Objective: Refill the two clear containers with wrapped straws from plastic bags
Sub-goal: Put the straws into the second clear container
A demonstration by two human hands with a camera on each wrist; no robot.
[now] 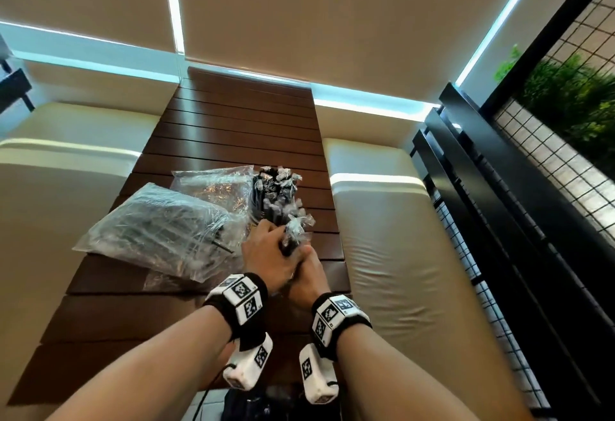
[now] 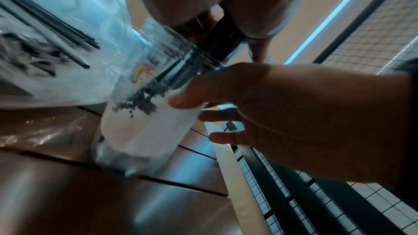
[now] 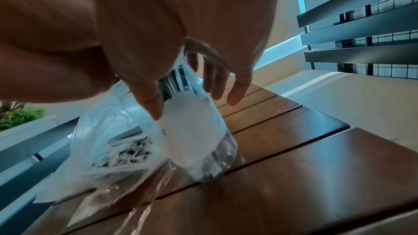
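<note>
Both hands meet over the dark slatted wooden desk (image 1: 233, 141): left hand (image 1: 269, 254) and right hand (image 1: 307, 272) clasp a bundle of black wrapped straws (image 1: 278, 201) upright, beside two clear plastic bags (image 1: 159, 231).

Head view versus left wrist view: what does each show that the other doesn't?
Only the head view shows the straw tops fanned above the hands, and the full bag lying whole. Only the left wrist view shows the clear container, tilted on the table. Both show the left hand and right hand around the straws.
</note>
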